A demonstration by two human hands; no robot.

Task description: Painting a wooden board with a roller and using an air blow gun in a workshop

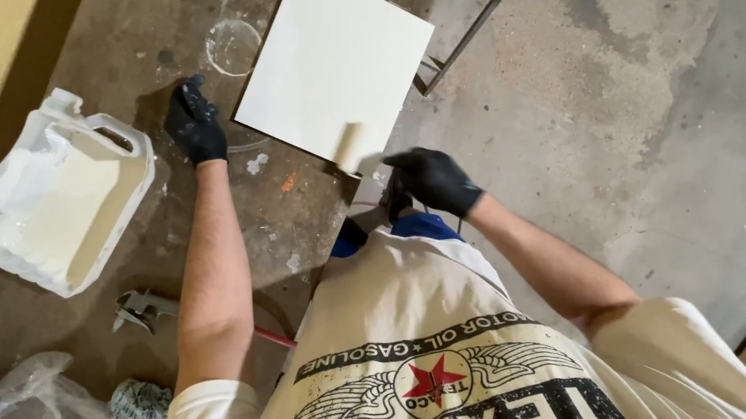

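Right hand, black-gloved, grips paint roller at near edge of white board. Left hand flat on floor, holds nothing. Board looks fully coated.

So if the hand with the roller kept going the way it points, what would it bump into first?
Probably the white board: the right hand points the paint roller up across it, and the roller already sits at its near edge. Depth is hard to judge.

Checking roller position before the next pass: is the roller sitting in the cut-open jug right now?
No, the right hand holds the small roller on the white board's near edge, apart from the cut-open jug.
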